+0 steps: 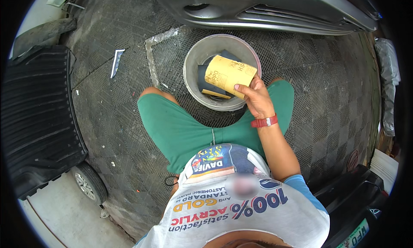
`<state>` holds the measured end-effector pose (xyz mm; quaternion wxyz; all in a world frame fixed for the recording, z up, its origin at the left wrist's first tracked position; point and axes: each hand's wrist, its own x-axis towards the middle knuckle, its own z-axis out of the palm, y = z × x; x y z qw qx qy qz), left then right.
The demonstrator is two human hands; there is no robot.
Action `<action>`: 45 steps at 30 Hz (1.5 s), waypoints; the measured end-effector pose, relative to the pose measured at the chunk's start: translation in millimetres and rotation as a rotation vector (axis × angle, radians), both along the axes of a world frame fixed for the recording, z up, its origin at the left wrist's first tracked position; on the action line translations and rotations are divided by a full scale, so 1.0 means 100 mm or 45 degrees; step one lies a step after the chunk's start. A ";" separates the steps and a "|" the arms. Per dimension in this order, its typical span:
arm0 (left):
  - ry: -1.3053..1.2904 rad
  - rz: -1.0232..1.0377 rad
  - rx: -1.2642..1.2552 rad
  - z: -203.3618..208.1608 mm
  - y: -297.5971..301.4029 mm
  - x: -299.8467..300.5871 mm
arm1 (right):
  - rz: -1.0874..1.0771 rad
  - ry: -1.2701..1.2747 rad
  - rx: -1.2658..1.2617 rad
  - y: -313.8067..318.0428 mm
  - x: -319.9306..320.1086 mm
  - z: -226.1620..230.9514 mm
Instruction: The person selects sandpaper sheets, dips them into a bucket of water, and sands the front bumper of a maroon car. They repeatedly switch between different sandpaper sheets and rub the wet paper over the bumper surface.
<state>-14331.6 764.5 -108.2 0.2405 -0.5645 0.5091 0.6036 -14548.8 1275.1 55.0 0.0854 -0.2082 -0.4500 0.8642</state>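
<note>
Since I'm reading your setup from the left, the black ribbed liner (pixel 38 114) is over at the edge with a wheel (pixel 89 183) just below it, probably parked there so it's out of the way of your knees. The torn paper strip (pixel 116 63) on the rubber matting (pixel 124 114) looks like it just got dropped. Your left hand is hidden beside your white shirt (pixel 215 218), so I can't tell if it's open or holding anything.

In the middle, you've got the grey bucket (pixel 193 54) standing on the floor between your knees, in green shorts (pixel 167 123), which I'd guess is for easy reach. Dark sheets (pixel 207 79) lie inside it, and I can't make out any water. The yellow-backed sheet (pixel 226 74) is over the bucket's opening, bowed a bit, with its printed side up. The silver-grey car bumper (pixel 275 18) hangs just beyond the far rim.

Your right hand (pixel 256 97) is pinching that sheet by its near right corner, thumb on top and the rest of the fingers mostly behind, likely so most of the face stays uncovered. The red watch (pixel 264 121) sits on that wrist, and a plastic-wrapped bundle (pixel 386 80) is way over right.
</note>
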 end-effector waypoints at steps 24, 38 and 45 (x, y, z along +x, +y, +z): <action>1.288 -1.088 0.452 1.78 2.84 -3.41 | 0.421 0.037 0.056 0.10 -0.36 -0.19; 1.451 -1.207 0.273 1.59 2.78 -3.43 | 0.306 -0.102 0.321 0.06 -0.42 -0.33; 1.155 -1.014 0.457 1.23 2.91 -3.36 | 0.187 -0.042 0.464 -0.02 -0.48 -0.38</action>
